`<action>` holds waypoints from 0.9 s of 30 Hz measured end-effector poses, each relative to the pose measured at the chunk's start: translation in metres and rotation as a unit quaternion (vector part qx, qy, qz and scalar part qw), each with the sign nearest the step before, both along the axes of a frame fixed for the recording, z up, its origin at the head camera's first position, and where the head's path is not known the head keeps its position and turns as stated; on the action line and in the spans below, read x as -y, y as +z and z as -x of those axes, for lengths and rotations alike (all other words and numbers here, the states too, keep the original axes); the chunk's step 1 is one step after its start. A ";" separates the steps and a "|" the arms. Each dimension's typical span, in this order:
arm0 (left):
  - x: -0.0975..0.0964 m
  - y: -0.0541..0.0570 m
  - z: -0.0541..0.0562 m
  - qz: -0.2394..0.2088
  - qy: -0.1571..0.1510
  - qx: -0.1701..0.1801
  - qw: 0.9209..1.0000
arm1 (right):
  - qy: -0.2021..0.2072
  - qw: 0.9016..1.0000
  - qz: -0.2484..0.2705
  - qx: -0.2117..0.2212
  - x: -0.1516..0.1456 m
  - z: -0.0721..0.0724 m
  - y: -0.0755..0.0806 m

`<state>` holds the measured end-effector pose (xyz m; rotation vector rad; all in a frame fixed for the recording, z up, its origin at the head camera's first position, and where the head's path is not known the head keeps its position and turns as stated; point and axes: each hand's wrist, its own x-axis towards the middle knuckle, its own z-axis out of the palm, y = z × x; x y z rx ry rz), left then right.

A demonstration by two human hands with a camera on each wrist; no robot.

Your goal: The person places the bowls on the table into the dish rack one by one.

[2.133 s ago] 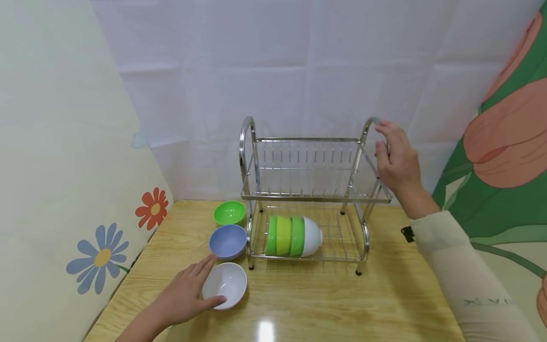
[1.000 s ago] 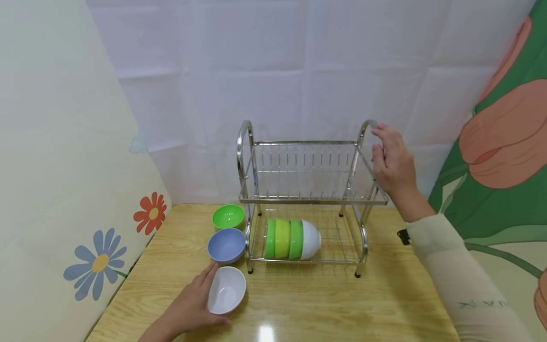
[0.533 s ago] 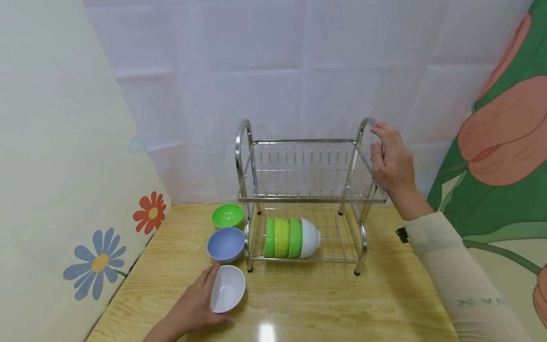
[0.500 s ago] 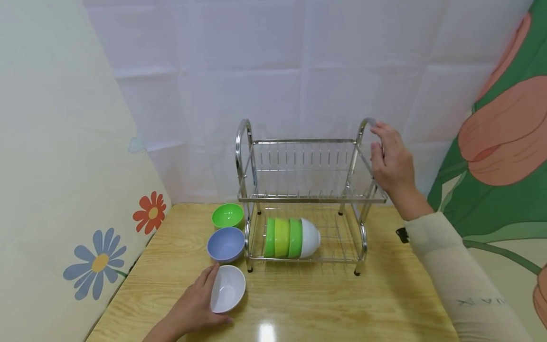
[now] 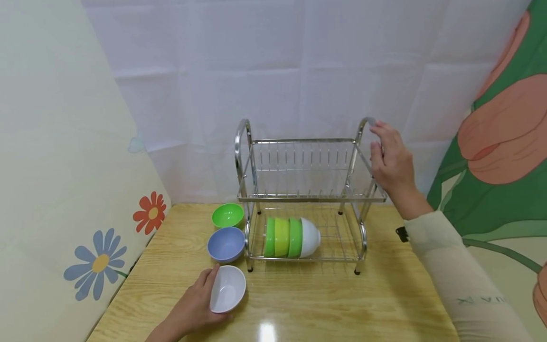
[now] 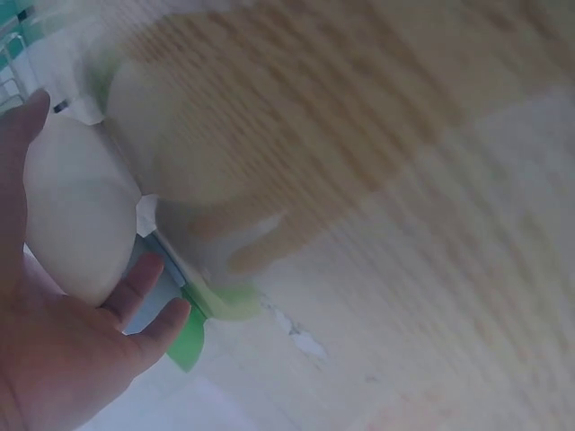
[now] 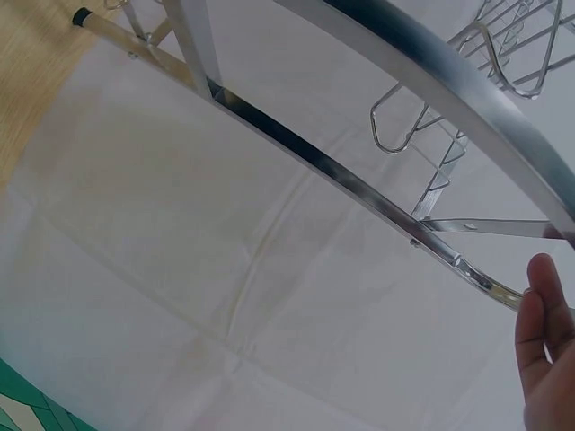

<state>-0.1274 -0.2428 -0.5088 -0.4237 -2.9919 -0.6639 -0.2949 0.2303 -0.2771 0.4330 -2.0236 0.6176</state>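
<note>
My left hand (image 5: 194,304) grips a white bowl (image 5: 229,287) on the table, with the fingers along its far left side and the thumb at its near side. In the left wrist view the hand (image 6: 72,350) spans the bowl's outside (image 6: 85,202), two fingers standing off it. A blue bowl (image 5: 226,244) and a green bowl (image 5: 228,216) stand behind it in a row. My right hand (image 5: 392,159) holds the top of the right handle of a two-tier metal dish rack (image 5: 312,199). In the right wrist view the fingers (image 7: 546,305) meet the handle tube (image 7: 449,90).
On the rack's lower tier, several bowls lie on their sides, nested in a row: green, yellow (image 5: 281,237), green and white (image 5: 309,238). A white cloth (image 5: 273,85) hangs behind. A small black object (image 5: 402,234) shows beside the right sleeve.
My left hand has moved in from above the white bowl and closed round its side. My right hand stays at the rack's handle. The view has shifted slightly.
</note>
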 end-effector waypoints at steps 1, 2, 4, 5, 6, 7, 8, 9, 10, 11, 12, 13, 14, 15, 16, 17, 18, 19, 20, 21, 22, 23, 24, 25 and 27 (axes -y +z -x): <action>0.000 0.001 0.000 -0.004 0.001 0.002 1.000 | 0.000 1.000 -0.001 0.001 0.000 0.000 0.000; -0.001 0.001 -0.001 -0.008 0.002 0.006 1.000 | 0.001 1.000 -0.002 0.001 0.000 0.000 0.000; -0.001 0.002 -0.002 -0.012 0.005 0.015 1.000 | 0.002 1.000 -0.004 0.001 0.001 0.001 0.000; -0.001 0.003 -0.002 -0.015 0.005 0.018 1.000 | 0.002 1.000 -0.005 0.002 0.001 0.001 0.000; -0.001 0.003 -0.003 -0.016 0.006 0.019 1.000 | 0.002 1.000 -0.005 0.002 0.001 0.001 -0.001; -0.002 0.004 -0.003 -0.016 0.006 0.018 1.000 | 0.001 1.000 -0.005 0.004 0.001 0.001 -0.001; -0.002 0.004 -0.003 -0.015 0.006 0.017 1.000 | 0.001 1.000 -0.005 0.004 0.001 0.001 -0.002; -0.002 0.004 -0.004 -0.015 0.006 0.014 1.000 | 0.001 1.000 -0.005 0.004 0.001 0.001 -0.002; -0.002 0.005 -0.004 -0.016 0.005 0.011 1.000 | 0.001 1.000 -0.006 0.006 0.001 0.001 -0.002; -0.002 0.005 -0.004 -0.016 0.004 0.007 1.000 | 0.001 1.000 -0.006 0.006 0.001 0.001 -0.002; -0.002 0.005 -0.005 -0.017 0.001 0.003 1.000 | 0.001 1.000 -0.007 0.007 0.001 0.001 -0.002; -0.002 0.006 -0.005 -0.017 -0.001 -0.002 1.000 | 0.002 1.000 -0.007 0.007 0.001 0.001 -0.002; -0.002 0.006 -0.006 -0.017 -0.004 -0.005 1.000 | 0.003 1.000 -0.007 0.007 0.002 0.001 -0.003; -0.003 0.007 -0.006 -0.017 -0.005 -0.007 1.000 | 0.002 1.000 -0.009 0.008 0.002 0.001 -0.003; -0.004 0.008 -0.007 -0.017 -0.006 -0.011 1.000 | 0.002 1.000 -0.010 0.008 0.002 0.000 -0.003; -0.004 0.009 -0.007 -0.017 -0.009 -0.016 1.000 | 0.001 1.000 -0.010 0.008 0.002 0.000 -0.003; -0.006 0.010 -0.007 -0.017 -0.010 -0.022 1.000 | 0.000 1.000 -0.011 0.007 0.001 0.000 -0.003; -0.007 0.011 -0.007 -0.019 -0.011 -0.026 0.999 | 0.000 1.000 -0.011 0.006 0.001 0.000 -0.003; -0.008 0.013 -0.006 -0.020 -0.012 -0.029 0.999 | -0.003 1.000 -0.013 0.005 0.001 0.000 -0.003; -0.010 0.014 -0.006 -0.020 -0.013 -0.035 0.999 | -0.006 1.000 -0.015 0.004 0.000 -0.001 -0.002; -0.011 0.016 -0.006 -0.021 -0.014 -0.041 0.999 | -0.006 1.000 -0.015 0.002 0.000 -0.001 -0.002; -0.012 0.017 -0.006 -0.021 -0.017 -0.045 0.999 | -0.007 1.000 -0.016 0.000 0.000 -0.002 -0.002; -0.013 0.019 -0.006 -0.022 -0.017 -0.049 0.998 | -0.007 1.000 -0.016 -0.004 0.000 -0.002 -0.001; -0.014 0.020 -0.006 -0.025 -0.018 -0.052 0.998 | -0.006 1.000 -0.014 -0.006 0.001 -0.002 -0.001; -0.016 0.023 -0.007 -0.028 -0.022 -0.061 0.998 | -0.003 1.000 -0.012 -0.008 0.001 -0.003 0.000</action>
